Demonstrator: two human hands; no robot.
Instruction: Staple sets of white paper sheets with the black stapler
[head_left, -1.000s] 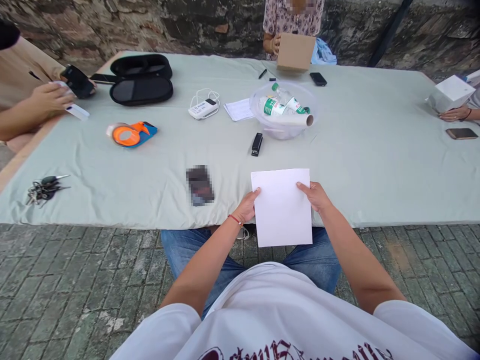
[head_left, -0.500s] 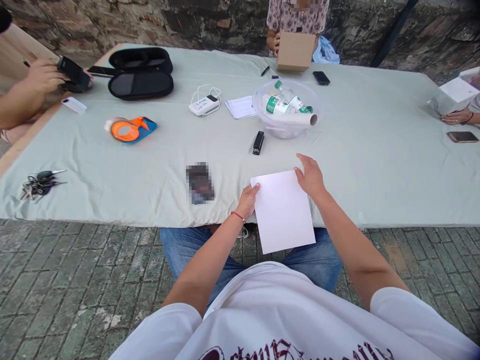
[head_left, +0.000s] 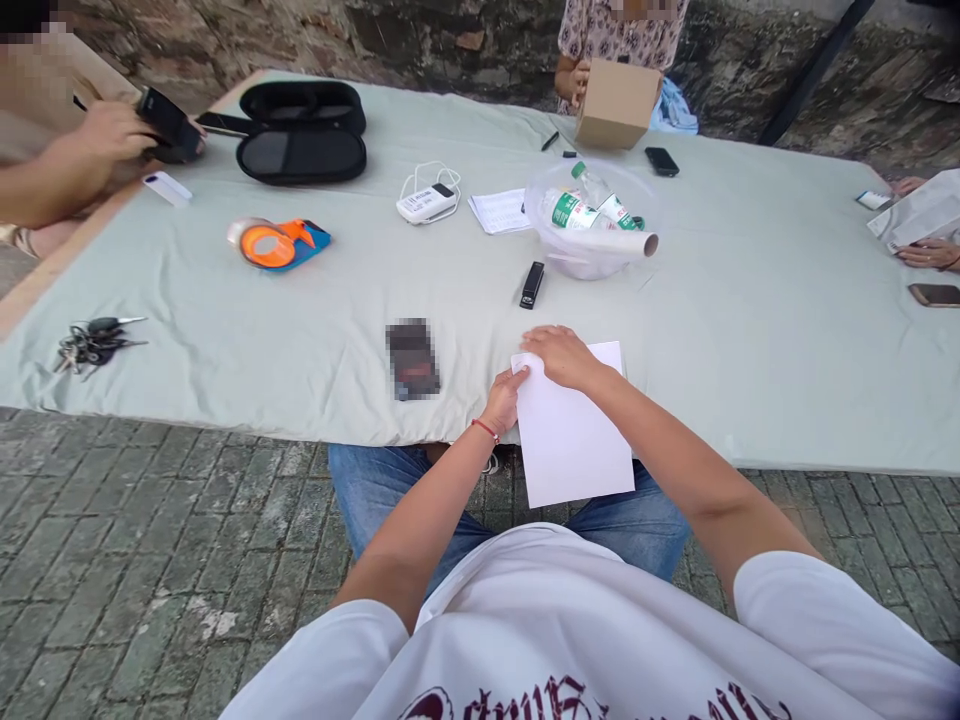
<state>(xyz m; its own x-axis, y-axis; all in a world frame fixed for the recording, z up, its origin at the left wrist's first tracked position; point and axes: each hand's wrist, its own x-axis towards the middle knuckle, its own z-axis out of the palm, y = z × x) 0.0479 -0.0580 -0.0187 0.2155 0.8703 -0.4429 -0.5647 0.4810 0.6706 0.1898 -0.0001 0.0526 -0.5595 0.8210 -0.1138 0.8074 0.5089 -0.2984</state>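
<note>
White paper, sheet or stack I cannot tell, hangs over the table's near edge above my lap. My left hand, with a red string at the wrist, is closed on the paper's upper left side, thumb on top. Over the paper's top left part lies my right hand, fingers stretched leftward near that corner. Just beyond it a black stapler rests on the cloth. To the left is a dark, pixelated flat object.
The cloth-covered table holds an orange tape dispenser, keys, a black case, a white power bank and a clear bowl of bottles. Across the table a person holds a cardboard box; other people sit at both ends.
My right hand has moved left from the paper's top right corner to its top left part. My left hand keeps its hold. The view has shifted slightly.
</note>
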